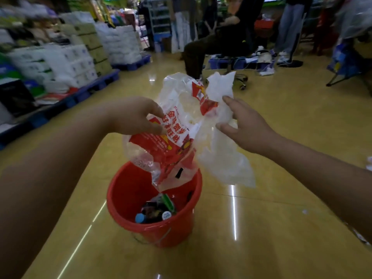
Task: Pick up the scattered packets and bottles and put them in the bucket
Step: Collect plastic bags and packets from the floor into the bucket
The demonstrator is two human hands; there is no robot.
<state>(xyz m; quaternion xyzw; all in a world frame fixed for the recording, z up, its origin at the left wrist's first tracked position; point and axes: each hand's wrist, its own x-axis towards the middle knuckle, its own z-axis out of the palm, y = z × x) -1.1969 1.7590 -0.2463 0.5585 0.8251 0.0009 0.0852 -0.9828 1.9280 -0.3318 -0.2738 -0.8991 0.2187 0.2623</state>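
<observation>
Item 1: the red-printed packet (171, 141), a large sheet of clear plastic with red lettering, is pinched along its upper edge between the thumb and fingers of our left hand (136, 115). It hangs straight down, and its lower end dips just inside the rim of the bucket (124, 190). We judge it is held there so that letting go drops it straight in. Item 2: the white wrapper (223, 158), crumpled and translucent, is held by our right hand (247, 125) between forefinger and thumb. The other fingers are hidden behind the plastic. It hangs beside the bucket's far rim and not over the opening, so it needs a short move inward before release. The 2 sheets touch where they overlap near the top. Item 3: the bucket, red, stands upright on the yellow floor (281, 228) directly below both hands. It already holds 2 capped bottles (140, 217) and some dark packets at the bottom. Item 4: a small pale scrap (305, 211) lies on the floor to the right. We cannot tell what it is. We judge the task is well along, with these 2 pieces next to go in.
</observation>
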